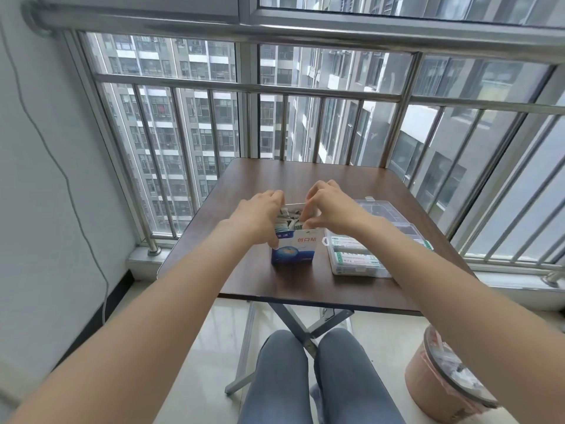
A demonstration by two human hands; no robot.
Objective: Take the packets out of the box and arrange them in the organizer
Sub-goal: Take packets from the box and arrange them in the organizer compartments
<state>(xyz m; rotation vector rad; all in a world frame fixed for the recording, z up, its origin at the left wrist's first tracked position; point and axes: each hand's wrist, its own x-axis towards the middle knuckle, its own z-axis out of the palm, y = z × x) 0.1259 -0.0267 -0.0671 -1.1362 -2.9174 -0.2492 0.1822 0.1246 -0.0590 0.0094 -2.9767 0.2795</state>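
Nearest the camera, the person's knees (318, 377) in grey-blue trousers sit under the near edge of the table (244, 270), with its crossed metal legs (293, 325) between them. A pink bin (440, 390) stands on the floor to the right of the knees, below the table's near right corner.

On the table, the box (293, 249) stands upright near the middle, blue and white with red characters on its front, its top open. The left hand (256, 215) grips the box's left side at the rim, fingers curled over the far edge and thumb down on the near face. The right hand (330, 209) hovers over the open top, its thumb and fingers bent toward each other above the packets (290, 223); whether they actually pinch a packet cannot be told. The packets lie crammed in the box, jumbled, some poking above the rim.

Just right of the box lies the organizer (354, 255), a clear plastic case with its lid (379, 209) open toward the far side. Its near compartments hold rows of packets; the right forearm crosses over its far part.

Beyond the table stands a steel railing (275, 90) in front of windows, with tower blocks (171, 117) outside. A thin cable (61, 172) hangs down the wall left of the table.
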